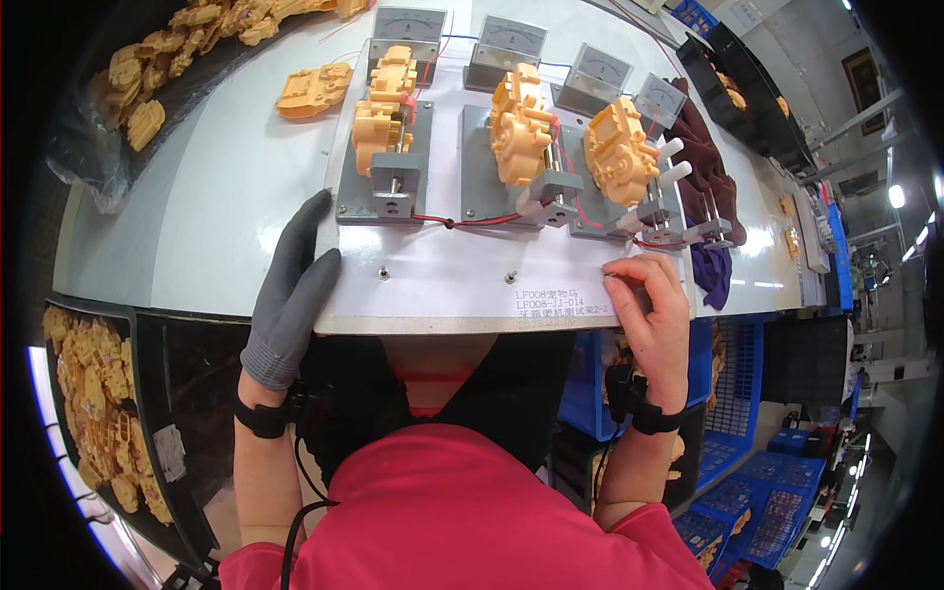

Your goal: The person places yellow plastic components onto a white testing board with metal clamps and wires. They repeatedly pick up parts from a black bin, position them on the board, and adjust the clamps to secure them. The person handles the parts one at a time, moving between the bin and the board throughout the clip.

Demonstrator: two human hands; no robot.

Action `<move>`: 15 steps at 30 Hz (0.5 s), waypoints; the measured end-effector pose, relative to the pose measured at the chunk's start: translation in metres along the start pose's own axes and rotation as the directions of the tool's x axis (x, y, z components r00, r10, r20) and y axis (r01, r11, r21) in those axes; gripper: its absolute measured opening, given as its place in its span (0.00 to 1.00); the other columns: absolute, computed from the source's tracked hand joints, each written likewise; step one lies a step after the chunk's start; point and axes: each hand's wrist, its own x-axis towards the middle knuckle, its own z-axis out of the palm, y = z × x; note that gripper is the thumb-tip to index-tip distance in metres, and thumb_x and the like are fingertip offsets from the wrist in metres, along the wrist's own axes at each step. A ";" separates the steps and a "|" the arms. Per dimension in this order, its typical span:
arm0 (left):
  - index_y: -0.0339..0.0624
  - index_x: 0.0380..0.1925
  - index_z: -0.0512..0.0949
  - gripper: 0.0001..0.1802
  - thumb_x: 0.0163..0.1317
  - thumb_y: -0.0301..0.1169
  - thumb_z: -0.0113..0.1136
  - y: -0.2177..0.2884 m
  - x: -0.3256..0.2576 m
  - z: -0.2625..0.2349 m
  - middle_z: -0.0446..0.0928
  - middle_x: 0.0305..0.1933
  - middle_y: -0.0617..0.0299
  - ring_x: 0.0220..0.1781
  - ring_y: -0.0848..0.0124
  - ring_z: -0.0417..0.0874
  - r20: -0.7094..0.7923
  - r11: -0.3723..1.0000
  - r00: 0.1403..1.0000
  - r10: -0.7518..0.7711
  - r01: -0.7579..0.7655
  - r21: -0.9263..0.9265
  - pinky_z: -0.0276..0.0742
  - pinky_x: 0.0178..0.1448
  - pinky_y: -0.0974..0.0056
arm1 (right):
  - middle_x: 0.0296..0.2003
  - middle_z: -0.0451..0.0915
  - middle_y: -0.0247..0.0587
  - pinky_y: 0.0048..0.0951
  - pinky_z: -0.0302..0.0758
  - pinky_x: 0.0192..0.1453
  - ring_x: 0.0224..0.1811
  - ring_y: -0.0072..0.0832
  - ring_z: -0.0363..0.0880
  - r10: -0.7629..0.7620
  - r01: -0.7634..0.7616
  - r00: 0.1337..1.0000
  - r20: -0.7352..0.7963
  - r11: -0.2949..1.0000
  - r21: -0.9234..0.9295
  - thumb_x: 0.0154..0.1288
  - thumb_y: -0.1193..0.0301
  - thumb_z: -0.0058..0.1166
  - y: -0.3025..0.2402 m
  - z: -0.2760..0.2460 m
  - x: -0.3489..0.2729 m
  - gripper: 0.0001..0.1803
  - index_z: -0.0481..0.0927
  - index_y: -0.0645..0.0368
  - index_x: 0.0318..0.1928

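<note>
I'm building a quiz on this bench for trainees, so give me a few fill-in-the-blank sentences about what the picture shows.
1. The left hand wears a ____ glove.
2. ____ yellow toys are clamped on the white board; a fourth toy lies loose beside it.
3. The bare right hand rests on the board's ____ edge.
4. A ____ wire runs between the grey fixtures.

Missing words: grey; three; near; red

White test board (462,280), flat on table
</note>
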 end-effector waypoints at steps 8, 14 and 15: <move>0.31 0.72 0.58 0.35 0.67 0.33 0.52 0.002 -0.001 0.000 0.59 0.76 0.45 0.80 0.57 0.53 -0.006 1.000 1.000 -0.017 0.017 -0.005 0.46 0.81 0.58 | 0.38 0.78 0.43 0.29 0.76 0.47 0.41 0.34 0.79 0.010 -0.010 1.000 0.002 1.000 0.006 0.63 0.78 0.60 0.001 0.000 -0.001 0.06 0.82 0.64 0.41; 0.34 0.72 0.61 0.34 0.68 0.33 0.55 -0.001 -0.004 -0.001 0.63 0.73 0.49 0.76 0.62 0.60 -0.006 0.998 1.000 0.006 -0.006 -0.069 0.53 0.77 0.62 | 0.38 0.78 0.42 0.28 0.74 0.49 0.42 0.33 0.78 -0.024 0.024 1.000 0.008 0.998 -0.050 0.65 0.77 0.59 0.004 0.003 0.000 0.06 0.81 0.64 0.42; 0.34 0.71 0.61 0.33 0.69 0.34 0.55 -0.002 -0.003 -0.001 0.64 0.72 0.49 0.75 0.63 0.61 -0.001 0.997 1.000 0.022 -0.022 -0.075 0.54 0.76 0.62 | 0.38 0.77 0.41 0.28 0.74 0.48 0.41 0.31 0.78 -0.006 0.006 1.000 0.004 1.000 -0.003 0.66 0.76 0.59 0.009 0.003 -0.002 0.07 0.81 0.64 0.43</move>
